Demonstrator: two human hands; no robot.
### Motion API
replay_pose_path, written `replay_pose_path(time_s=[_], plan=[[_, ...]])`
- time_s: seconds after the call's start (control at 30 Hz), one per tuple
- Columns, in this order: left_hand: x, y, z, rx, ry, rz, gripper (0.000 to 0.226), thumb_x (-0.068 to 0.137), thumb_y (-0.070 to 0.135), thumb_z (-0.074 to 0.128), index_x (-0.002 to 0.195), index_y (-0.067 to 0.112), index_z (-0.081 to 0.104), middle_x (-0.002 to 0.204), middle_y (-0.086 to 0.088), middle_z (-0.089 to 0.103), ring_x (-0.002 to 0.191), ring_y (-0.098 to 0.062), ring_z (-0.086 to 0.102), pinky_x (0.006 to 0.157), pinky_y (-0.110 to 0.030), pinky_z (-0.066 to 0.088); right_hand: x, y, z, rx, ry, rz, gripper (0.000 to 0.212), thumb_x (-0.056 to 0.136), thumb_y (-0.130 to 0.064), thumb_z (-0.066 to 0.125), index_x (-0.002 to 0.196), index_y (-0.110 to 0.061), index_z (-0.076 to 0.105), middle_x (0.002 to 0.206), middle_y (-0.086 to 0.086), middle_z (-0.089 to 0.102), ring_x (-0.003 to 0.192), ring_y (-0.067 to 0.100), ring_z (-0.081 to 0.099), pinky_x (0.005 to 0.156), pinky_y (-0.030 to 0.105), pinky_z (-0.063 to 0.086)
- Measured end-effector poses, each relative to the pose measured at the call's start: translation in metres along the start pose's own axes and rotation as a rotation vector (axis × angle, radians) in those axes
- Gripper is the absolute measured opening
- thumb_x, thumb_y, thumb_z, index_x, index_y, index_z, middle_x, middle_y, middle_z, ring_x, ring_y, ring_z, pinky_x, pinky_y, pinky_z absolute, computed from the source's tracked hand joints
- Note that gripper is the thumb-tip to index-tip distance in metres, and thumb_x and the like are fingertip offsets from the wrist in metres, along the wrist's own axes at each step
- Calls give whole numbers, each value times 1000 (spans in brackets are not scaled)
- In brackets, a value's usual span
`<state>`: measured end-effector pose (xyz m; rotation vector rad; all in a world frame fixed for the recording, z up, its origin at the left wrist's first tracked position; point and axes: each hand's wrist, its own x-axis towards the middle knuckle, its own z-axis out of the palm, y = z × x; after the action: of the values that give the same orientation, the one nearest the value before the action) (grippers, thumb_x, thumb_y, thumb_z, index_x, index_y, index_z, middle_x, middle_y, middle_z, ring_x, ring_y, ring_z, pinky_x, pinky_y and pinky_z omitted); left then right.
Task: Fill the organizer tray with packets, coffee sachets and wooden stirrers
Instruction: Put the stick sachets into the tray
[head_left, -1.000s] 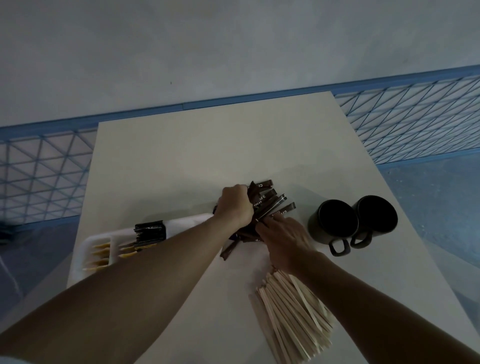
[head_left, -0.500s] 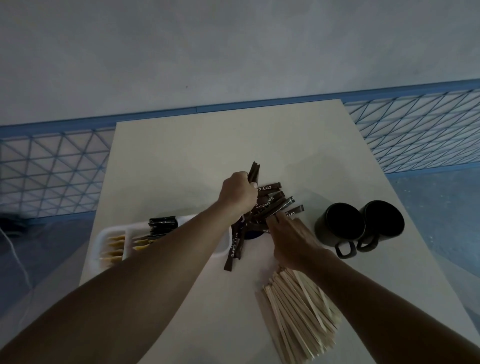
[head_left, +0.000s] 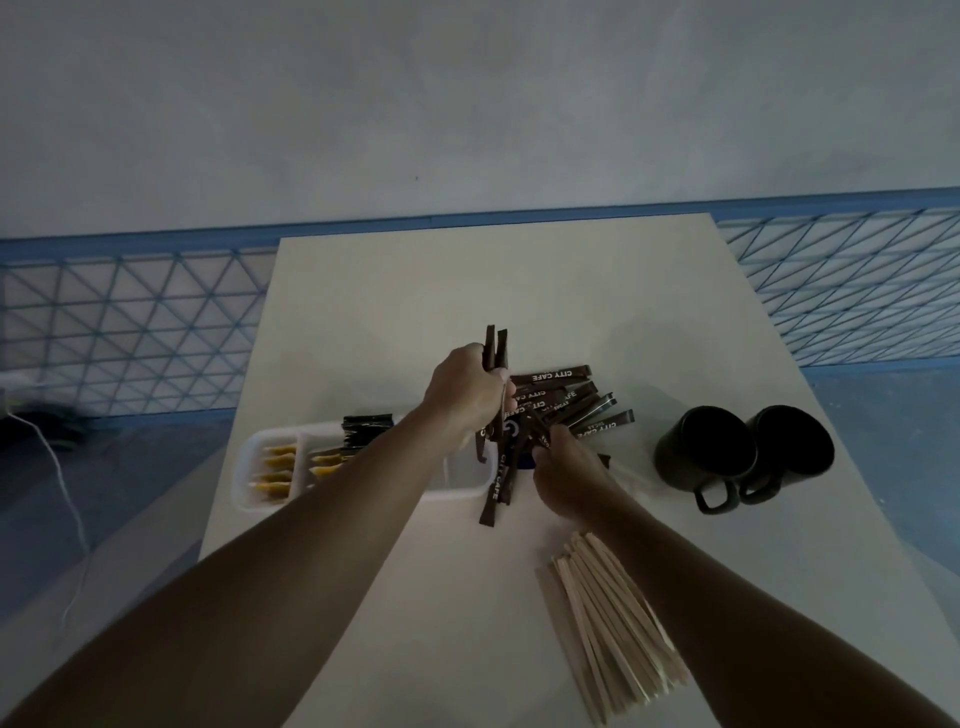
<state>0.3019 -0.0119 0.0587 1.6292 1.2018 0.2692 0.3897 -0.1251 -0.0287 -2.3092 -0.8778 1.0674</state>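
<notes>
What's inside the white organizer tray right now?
In the tray, yellow packets lie in the two left compartments and black packets sit farther back. The left forearm and the coffee sachets gripped in the left hand cover the middle, so its contents can't be seen.

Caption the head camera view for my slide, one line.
Left hand grips coffee sachets beside the organizer tray while the right hand reaches into the loose pile.
</notes>
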Motion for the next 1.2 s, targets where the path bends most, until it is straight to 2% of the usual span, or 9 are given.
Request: replay_pose_path(time_s=[0.17,0.3,0.43,0.6,0.73,0.9,1.0,1.07,1.2], plan=[[-13,-18,-25,-66,32,-5,10,98,10,51,98,7,61,83,-8,73,72,-15,71,70,-30,54,0,-7,29,-69,174,91,22,97,-36,49,111,-18,51,86,1,56,77,18,58,67,40,55],[-20,-32,-46,-93,73,20,10,95,8,54,96,5,64,82,-7,75,87,-23,72,87,-40,55,2,-11,40,-104,295,132,16,92,-27,57,103,-16,60,72,-4,51,62,12,48,52,30,41],[-26,-44,-64,-102,141,25,9,94,10,58,95,10,67,84,0,76,88,-17,71,89,-38,54,1,-15,44,-190,297,152,13,85,-24,61,88,-13,66,62,-1,49,54,14,42,49,26,34],[-27,-54,-74,-136,174,38,10,93,7,57,95,9,67,86,-2,76,90,-21,71,90,-44,54,-2,-19,39,-215,286,190,14,83,-28,59,86,-15,64,63,0,49,60,22,50,56,29,42],[-27,-61,-75,-104,184,60,10,92,9,57,93,12,66,83,3,75,89,-20,71,86,-40,55,-3,-18,30,-60,305,200,19,86,-29,53,95,-12,57,82,5,62,76,25,61,70,40,56],[-26,-67,-68,1,176,82,10,94,15,58,97,16,68,89,5,74,91,-14,68,69,-19,46,-1,-31,8,52,352,77,23,93,-33,44,101,-12,49,86,6,60,73,21,57,54,32,43],[-27,-71,-64,33,166,84,11,94,16,61,101,13,68,95,2,75,95,-17,69,80,-29,53,-1,-47,0,141,322,19,18,95,-33,39,99,-17,46,82,4,58,67,19,57,55,32,46],[-28,-73,-62,66,169,105,13,92,16,62,102,10,69,97,-2,75,98,-21,68,88,-37,53,-1,-60,-1,326,266,-10,13,95,-24,40,95,-14,48,81,4,57,63,16,52,55,30,43],[-28,-80,-60,84,169,150,16,91,14,64,104,5,70,100,-8,75,100,-23,69,93,-41,50,-5,-86,8,578,139,-44,15,93,-4,40,94,-12,53,80,5,56,61,13,48,49,22,39]])
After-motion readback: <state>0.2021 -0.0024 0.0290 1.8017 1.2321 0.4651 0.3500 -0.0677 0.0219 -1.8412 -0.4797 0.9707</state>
